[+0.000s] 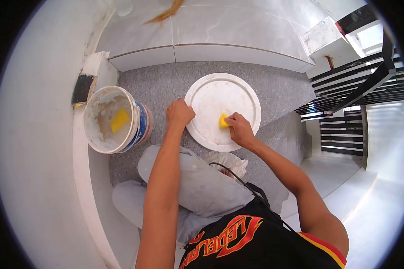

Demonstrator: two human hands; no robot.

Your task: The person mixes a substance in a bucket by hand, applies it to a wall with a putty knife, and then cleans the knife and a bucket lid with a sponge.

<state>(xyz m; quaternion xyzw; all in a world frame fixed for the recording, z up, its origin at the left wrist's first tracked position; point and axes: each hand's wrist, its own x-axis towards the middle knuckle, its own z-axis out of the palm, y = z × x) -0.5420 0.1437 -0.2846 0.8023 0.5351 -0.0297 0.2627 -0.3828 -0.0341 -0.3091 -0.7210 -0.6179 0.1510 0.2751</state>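
We have a yellow sponge point(223, 120) on the lower middle of a round white disc point(211, 94) with a raised rim, smudged near the sponge. Our right hand point(240, 129) is pinched on the sponge; our left hand point(179, 113), fingers curled, is at the disc's left edge, and we can't tell whether it grips the rim. Hands well apart. Disc sits over a grey speckled floor point(161, 76), just in front of our bent knees. Left of it we have a bucket point(142, 123), blue label outside, cloudy water inside, second sponge point(119, 120) in there. Beyond the bucket: a pale plain wall point(36, 134), with a dark patch point(83, 88) low down near the bucket. Far side of the floor ends at a step point(238, 54), light grey veined tiles on top, a tan bristly tuft point(166, 13) lying there. On the right we see a black slatted railing point(345, 89), and pale stairs point(336, 172) below it, brightly lit toward the frame edge.
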